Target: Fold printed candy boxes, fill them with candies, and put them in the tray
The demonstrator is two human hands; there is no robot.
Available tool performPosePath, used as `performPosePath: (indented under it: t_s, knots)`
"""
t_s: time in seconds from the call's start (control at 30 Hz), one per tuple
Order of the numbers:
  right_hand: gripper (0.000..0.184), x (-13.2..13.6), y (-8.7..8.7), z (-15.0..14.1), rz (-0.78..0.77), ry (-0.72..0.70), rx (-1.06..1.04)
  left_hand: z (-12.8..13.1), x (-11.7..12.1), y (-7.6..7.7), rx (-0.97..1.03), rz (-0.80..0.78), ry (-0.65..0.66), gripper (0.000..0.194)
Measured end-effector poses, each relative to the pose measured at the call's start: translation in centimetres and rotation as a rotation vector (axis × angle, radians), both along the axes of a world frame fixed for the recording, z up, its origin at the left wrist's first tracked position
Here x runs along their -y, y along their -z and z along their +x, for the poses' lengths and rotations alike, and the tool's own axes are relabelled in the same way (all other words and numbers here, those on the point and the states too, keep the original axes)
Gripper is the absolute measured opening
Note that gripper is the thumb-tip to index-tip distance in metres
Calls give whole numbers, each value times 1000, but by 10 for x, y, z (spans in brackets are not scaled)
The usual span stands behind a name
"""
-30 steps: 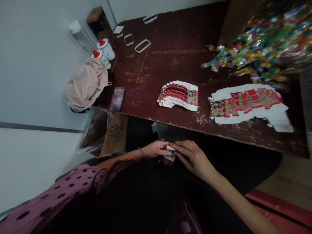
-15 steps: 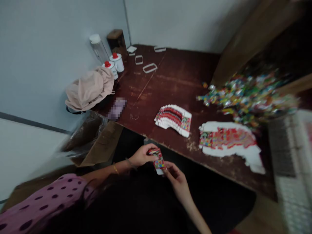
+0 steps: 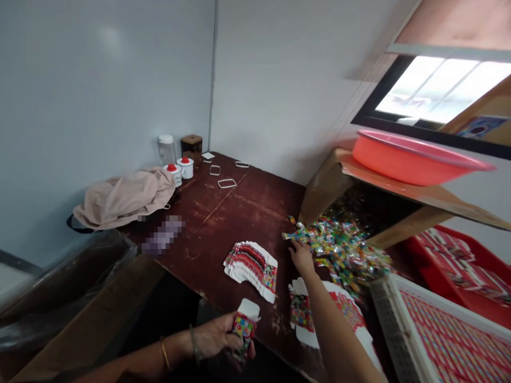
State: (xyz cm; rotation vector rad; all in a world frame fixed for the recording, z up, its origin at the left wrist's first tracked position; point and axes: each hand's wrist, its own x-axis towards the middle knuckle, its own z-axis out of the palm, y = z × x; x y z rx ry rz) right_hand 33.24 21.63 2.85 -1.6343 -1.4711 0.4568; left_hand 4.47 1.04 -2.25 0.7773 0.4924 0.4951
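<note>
My left hand [image 3: 219,335] is wrapped round a small printed carton [image 3: 243,330] in front of the table edge. The carton stands upright with its white top flap raised. Over the table, my right hand [image 3: 301,258] reaches to the near left edge of a heap of shiny wrapped candies [image 3: 339,239], its fingers stretched towards them; the fingertips are small and partly hidden. A fanned stack of flat cartons [image 3: 251,268] lies between my hands. Another spread of flat cartons [image 3: 301,314] is partly covered by my right forearm.
A cardboard box [image 3: 319,189] lies behind the candies with a pink basin [image 3: 407,157] on top. At right stand a white crate [image 3: 393,314] of packed cartons and a red tray [image 3: 459,239]. Lidded mugs [image 3: 186,169] and a beige cloth bag [image 3: 123,199] sit at the back left.
My right hand has let go of the carton and moved right and forward to the candies. The carton stays in my left hand, now with its flap up. The view has tilted up.
</note>
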Motion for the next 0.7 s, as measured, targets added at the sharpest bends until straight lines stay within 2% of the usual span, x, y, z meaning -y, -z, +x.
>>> performPosePath:
  t_s: [0.1,0.2,0.27,0.33,0.37,0.47,0.57,0.6,0.63,0.7]
  knots:
    - [28,0,1,-2,7,22,-55,-5,-10,5,-39,-61,-97,57]
    - [37,38,4,-24,-52,-25,-147,-15,-22,-1,-109,-93,-184,59]
    - [40,77,3,-47,-168,-193,-238,-17,-29,-6,-172,-71,-189,56]
    - [35,116,0,-72,-275,-398,-289,-15,-32,-9,-212,-42,-146,56]
    - [32,132,-3,-83,-293,-452,-274,-12,-33,-9,-232,-15,-112,57]
    - [24,162,-12,-104,-216,-483,-80,-5,-30,-13,-312,83,-58,58]
    - [23,179,-15,-110,-200,-688,33,-6,-26,-21,-355,139,-42,52]
    - [24,185,-13,-111,-201,-707,9,-8,-25,-23,-353,141,-48,51]
    - [26,192,-11,-112,-196,-658,-52,-10,-25,-26,-344,132,-56,50]
    - [29,207,-2,-117,-200,-433,-291,-14,-24,-31,-313,78,-85,48]
